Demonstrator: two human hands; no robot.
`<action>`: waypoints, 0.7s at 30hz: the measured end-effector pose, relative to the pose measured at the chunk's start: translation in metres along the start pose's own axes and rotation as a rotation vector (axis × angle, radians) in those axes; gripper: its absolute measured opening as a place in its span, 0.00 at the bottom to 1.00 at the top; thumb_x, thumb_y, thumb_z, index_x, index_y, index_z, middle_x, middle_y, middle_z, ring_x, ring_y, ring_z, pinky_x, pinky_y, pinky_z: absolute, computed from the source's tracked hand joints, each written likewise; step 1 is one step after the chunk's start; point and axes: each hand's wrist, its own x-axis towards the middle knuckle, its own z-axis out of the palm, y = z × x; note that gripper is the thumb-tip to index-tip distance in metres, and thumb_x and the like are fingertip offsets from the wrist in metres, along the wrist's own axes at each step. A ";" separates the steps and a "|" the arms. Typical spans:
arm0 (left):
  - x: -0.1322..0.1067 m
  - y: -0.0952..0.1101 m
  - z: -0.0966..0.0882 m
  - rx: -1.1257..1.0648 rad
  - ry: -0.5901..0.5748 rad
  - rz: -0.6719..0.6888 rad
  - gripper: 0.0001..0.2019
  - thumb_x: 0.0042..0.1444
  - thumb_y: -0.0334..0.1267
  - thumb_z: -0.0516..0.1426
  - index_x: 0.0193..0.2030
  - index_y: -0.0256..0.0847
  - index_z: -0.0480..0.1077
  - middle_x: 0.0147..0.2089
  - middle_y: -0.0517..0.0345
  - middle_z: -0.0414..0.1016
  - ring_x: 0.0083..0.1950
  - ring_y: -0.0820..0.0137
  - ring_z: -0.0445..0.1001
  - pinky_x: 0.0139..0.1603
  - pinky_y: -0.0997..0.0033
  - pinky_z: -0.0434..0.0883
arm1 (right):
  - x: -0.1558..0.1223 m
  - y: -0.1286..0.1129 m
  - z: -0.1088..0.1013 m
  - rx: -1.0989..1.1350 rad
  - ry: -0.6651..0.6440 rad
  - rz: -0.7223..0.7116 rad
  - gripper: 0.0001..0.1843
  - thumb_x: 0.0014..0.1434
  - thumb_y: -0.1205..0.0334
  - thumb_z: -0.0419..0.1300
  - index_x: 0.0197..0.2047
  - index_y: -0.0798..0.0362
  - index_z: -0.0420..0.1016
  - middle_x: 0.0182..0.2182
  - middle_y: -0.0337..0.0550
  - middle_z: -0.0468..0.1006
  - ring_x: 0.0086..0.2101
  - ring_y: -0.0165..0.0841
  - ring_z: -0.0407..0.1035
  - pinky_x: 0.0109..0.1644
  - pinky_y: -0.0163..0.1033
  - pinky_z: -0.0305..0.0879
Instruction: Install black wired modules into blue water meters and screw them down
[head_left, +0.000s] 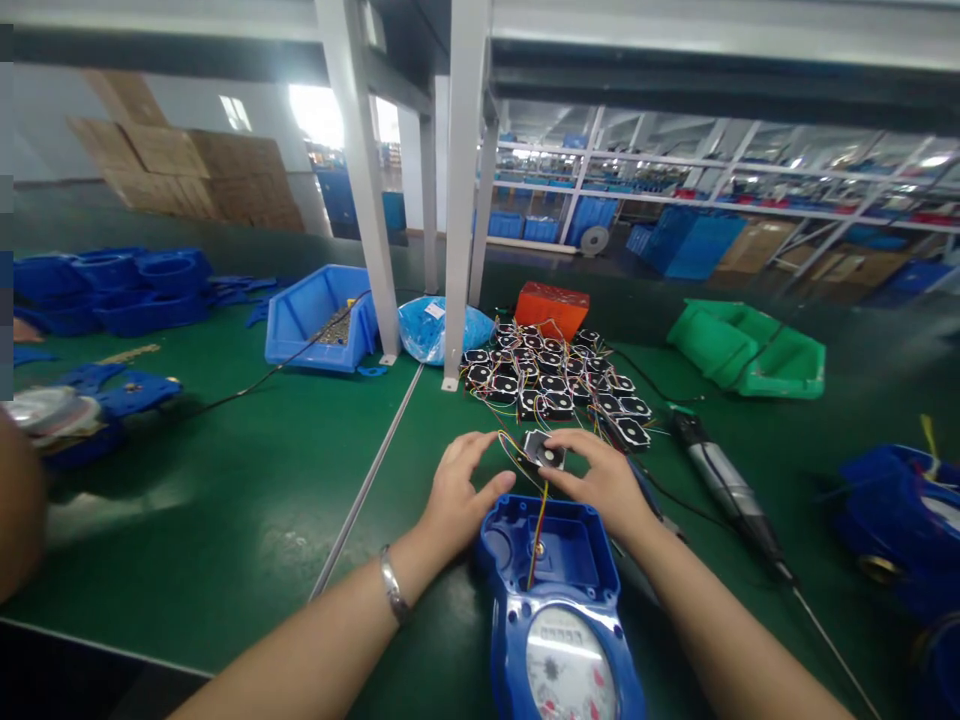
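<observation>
A blue water-meter housing point(559, 590) with a round dial lies on the green table right in front of me. Red and yellow wires point(536, 520) run from its open upper compartment up to a small black square module point(544, 450). My right hand point(604, 480) pinches that module from the right. My left hand point(457, 495) reaches in from the left with fingers curled around the wires beside the module; a metal bracelet is on its wrist.
A pile of black modules with coloured wires point(555, 385) lies just beyond my hands, an orange box point(551, 308) behind it. An electric screwdriver point(724, 485) lies at right. Green bins point(746, 350), a blue bin point(319, 320), blue housings point(900, 520) and white posts point(461, 200) surround.
</observation>
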 end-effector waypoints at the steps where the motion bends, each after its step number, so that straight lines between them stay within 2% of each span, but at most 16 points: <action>1: 0.000 0.001 0.000 -0.011 -0.006 0.008 0.21 0.52 0.46 0.55 0.49 0.35 0.66 0.48 0.46 0.65 0.50 0.63 0.63 0.47 0.62 0.65 | 0.001 -0.002 -0.001 0.049 -0.035 -0.004 0.11 0.45 0.64 0.62 0.35 0.55 0.72 0.39 0.43 0.73 0.42 0.30 0.67 0.51 0.39 0.64; 4: 0.001 0.003 0.001 -0.027 -0.001 0.024 0.13 0.51 0.42 0.56 0.40 0.36 0.71 0.43 0.49 0.67 0.47 0.65 0.65 0.48 0.63 0.64 | 0.002 -0.004 -0.002 0.159 -0.133 0.028 0.13 0.44 0.65 0.62 0.36 0.56 0.73 0.40 0.43 0.73 0.43 0.30 0.67 0.52 0.38 0.64; 7: 0.002 0.005 0.001 -0.045 0.023 0.045 0.07 0.52 0.38 0.56 0.32 0.38 0.73 0.40 0.51 0.69 0.45 0.66 0.67 0.48 0.64 0.65 | 0.003 -0.004 0.000 0.209 -0.169 0.055 0.14 0.43 0.64 0.63 0.36 0.56 0.73 0.41 0.44 0.73 0.44 0.30 0.67 0.54 0.39 0.63; 9: 0.001 0.008 -0.001 -0.071 0.048 0.070 0.07 0.53 0.36 0.54 0.30 0.38 0.72 0.38 0.51 0.70 0.44 0.67 0.68 0.47 0.65 0.65 | 0.004 -0.005 0.001 0.207 -0.150 0.060 0.14 0.43 0.63 0.63 0.36 0.56 0.73 0.40 0.43 0.73 0.43 0.30 0.67 0.53 0.40 0.63; 12: -0.002 0.015 -0.005 -0.089 0.088 0.095 0.08 0.55 0.36 0.52 0.32 0.37 0.70 0.38 0.52 0.72 0.42 0.69 0.70 0.46 0.67 0.66 | 0.004 -0.008 -0.004 0.150 -0.040 0.032 0.12 0.44 0.62 0.62 0.35 0.56 0.73 0.39 0.43 0.73 0.42 0.30 0.68 0.52 0.39 0.64; 15: -0.006 0.020 -0.012 -0.031 0.124 0.119 0.08 0.57 0.37 0.50 0.32 0.37 0.68 0.30 0.58 0.71 0.33 0.73 0.70 0.36 0.74 0.67 | 0.001 -0.019 -0.019 0.044 0.126 -0.026 0.12 0.47 0.60 0.62 0.36 0.55 0.74 0.39 0.42 0.73 0.42 0.30 0.67 0.52 0.38 0.64; 17: -0.009 0.022 -0.015 0.023 0.164 0.181 0.07 0.57 0.36 0.50 0.32 0.38 0.67 0.26 0.61 0.69 0.28 0.76 0.67 0.31 0.77 0.65 | -0.003 -0.031 -0.034 -0.025 0.179 -0.045 0.12 0.48 0.58 0.61 0.37 0.54 0.73 0.40 0.42 0.73 0.43 0.30 0.67 0.52 0.39 0.64; 21: -0.013 0.025 -0.020 0.076 0.182 0.309 0.05 0.57 0.32 0.51 0.34 0.38 0.67 0.28 0.61 0.71 0.28 0.77 0.68 0.30 0.79 0.64 | -0.016 -0.058 -0.062 -0.114 0.103 -0.065 0.15 0.49 0.53 0.61 0.38 0.52 0.73 0.39 0.41 0.73 0.41 0.32 0.68 0.51 0.41 0.65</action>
